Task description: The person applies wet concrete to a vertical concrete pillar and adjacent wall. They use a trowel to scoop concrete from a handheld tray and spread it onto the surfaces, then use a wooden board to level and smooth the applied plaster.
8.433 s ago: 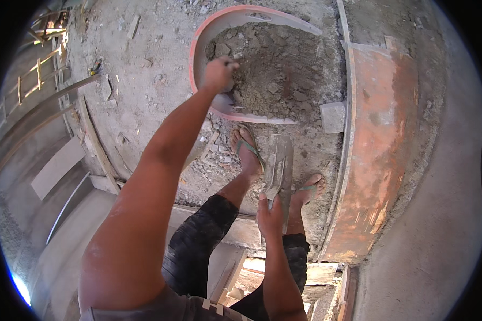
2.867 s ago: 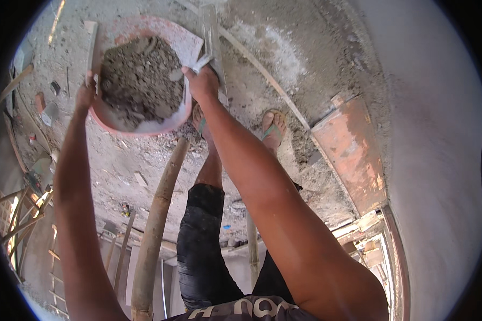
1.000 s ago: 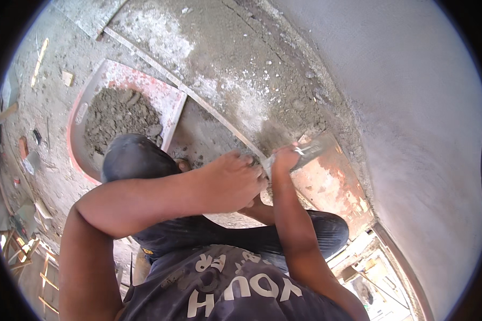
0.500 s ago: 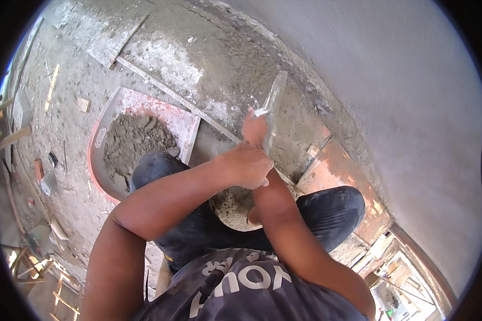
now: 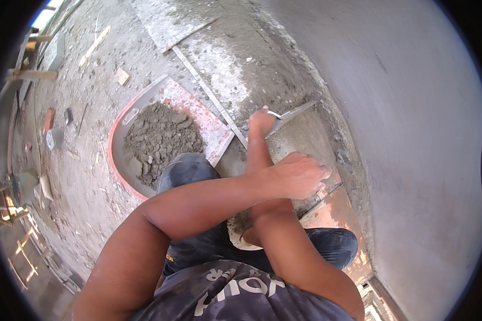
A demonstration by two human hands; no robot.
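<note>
My right hand [image 5: 261,122] is wrapped round the pale handle of a plastering trowel [image 5: 294,113]. The trowel's long, flat metal blade slants to the far right, low over the rough ground by the foot of the grey wall. Crossing above my right forearm, my left hand [image 5: 300,175] has its fingers curled, palm side hidden; whether anything is in them does not show. To the left stands a curved red-and-white tub [image 5: 118,166] with a heap of crumbly grey mortar [image 5: 163,136] in it.
A smooth grey wall [image 5: 412,134] rises along the right. A thin wooden strip [image 5: 206,91] runs along the ground past the tub. Beside my right knee lies a mortar-stained reddish board [image 5: 332,211]. Wood scraps, a brick piece [image 5: 49,119] and rubble lie at the left.
My left hand has moved right, off the right forearm. The trowel blade has swung from nearly upright in the picture to slanting toward the wall. The whole view has shifted and turned.
</note>
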